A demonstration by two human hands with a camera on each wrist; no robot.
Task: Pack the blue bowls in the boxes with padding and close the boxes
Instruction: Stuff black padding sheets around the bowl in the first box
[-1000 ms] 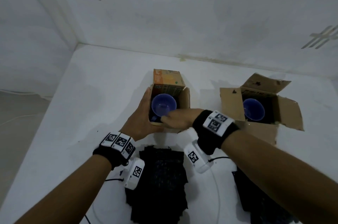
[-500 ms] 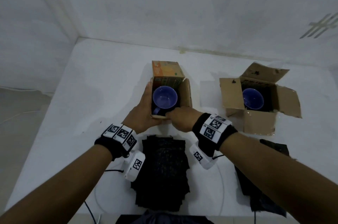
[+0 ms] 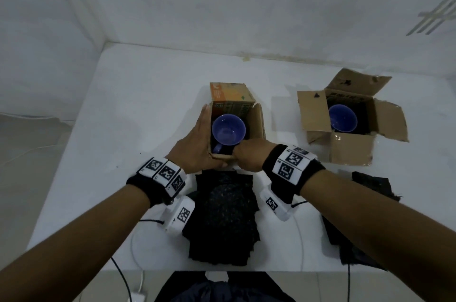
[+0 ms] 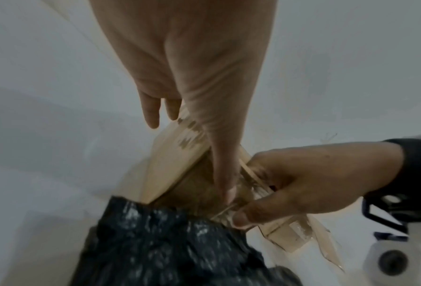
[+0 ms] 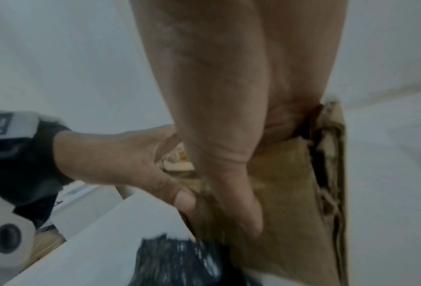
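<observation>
A small cardboard box stands mid-table with a blue bowl inside. My left hand lies flat against its left flap, fingers straight, thumb running down the front wall. At the near edge, my right hand curls round the near flap, thumb under it. To the right a second box stands with all flaps open and another blue bowl sitting on dark padding. The near flap hides the first bowl in both wrist views.
A stack of black padding sheets lies just in front of the first box, and another black pile lies in front of the second. The white table meets walls behind and to the left. Cables trail over the near edge.
My right hand has drawn back from over the bowl to the near edge of the box and now grips the near flap. My left hand has stayed on the left side.
</observation>
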